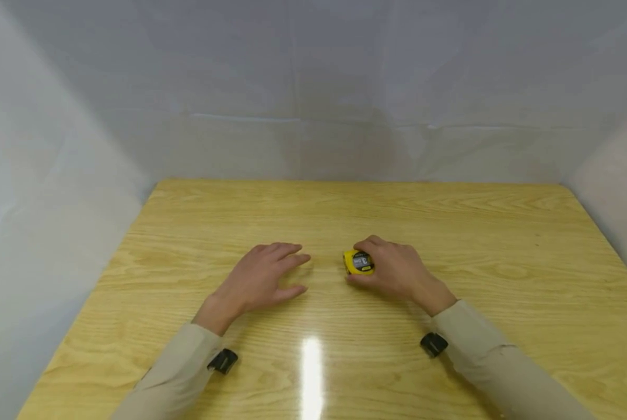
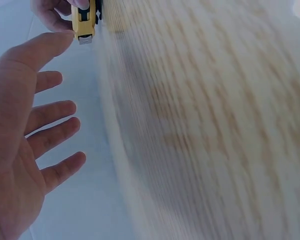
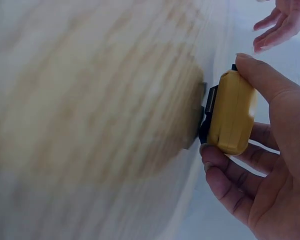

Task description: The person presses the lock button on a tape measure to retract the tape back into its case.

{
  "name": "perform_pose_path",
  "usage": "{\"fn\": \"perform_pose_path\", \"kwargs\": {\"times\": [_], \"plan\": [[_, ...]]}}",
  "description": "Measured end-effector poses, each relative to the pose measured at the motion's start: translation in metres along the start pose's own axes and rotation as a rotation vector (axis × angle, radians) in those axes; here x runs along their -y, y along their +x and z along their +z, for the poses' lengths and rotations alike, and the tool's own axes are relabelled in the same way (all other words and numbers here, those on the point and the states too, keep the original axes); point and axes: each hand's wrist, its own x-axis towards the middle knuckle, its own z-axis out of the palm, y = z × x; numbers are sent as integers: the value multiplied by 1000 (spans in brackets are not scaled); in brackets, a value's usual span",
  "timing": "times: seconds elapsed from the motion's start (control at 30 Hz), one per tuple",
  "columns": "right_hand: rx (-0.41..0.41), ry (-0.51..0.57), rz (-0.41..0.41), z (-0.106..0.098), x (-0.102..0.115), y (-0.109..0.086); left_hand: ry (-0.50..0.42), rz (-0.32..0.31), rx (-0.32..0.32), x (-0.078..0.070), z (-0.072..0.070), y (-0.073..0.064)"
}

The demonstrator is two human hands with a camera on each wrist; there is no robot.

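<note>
A yellow tape measure (image 1: 359, 262) with a dark label on its face is near the middle of the wooden table (image 1: 313, 216). My right hand (image 1: 395, 270) grips it, thumb on the near side and fingers on the far side. In the right wrist view the yellow case (image 3: 233, 112) sits between thumb and fingertips, close above the wood; whether it touches is hard to tell. To its left, my left hand (image 1: 263, 277) holds nothing, its fingers spread and pointing toward the tape measure. The left wrist view shows the tape's metal end hook (image 2: 85, 39) beyond the left thumb.
White sheeting (image 1: 344, 87) hangs behind the table's far edge and along both sides. A bright light reflection (image 1: 311, 373) lies on the near part of the tabletop. Small black devices (image 1: 223, 361) are strapped at both wrists over the beige sleeves (image 1: 497, 356).
</note>
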Motion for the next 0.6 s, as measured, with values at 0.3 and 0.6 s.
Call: {"fn": "perform_pose_path", "kwargs": {"times": [0.3, 0.6], "plan": [[18, 3, 6, 1, 2, 3, 2, -14, 23, 3, -2, 0], [95, 34, 29, 1, 2, 1, -3, -20, 4, 4, -2, -3]]}}
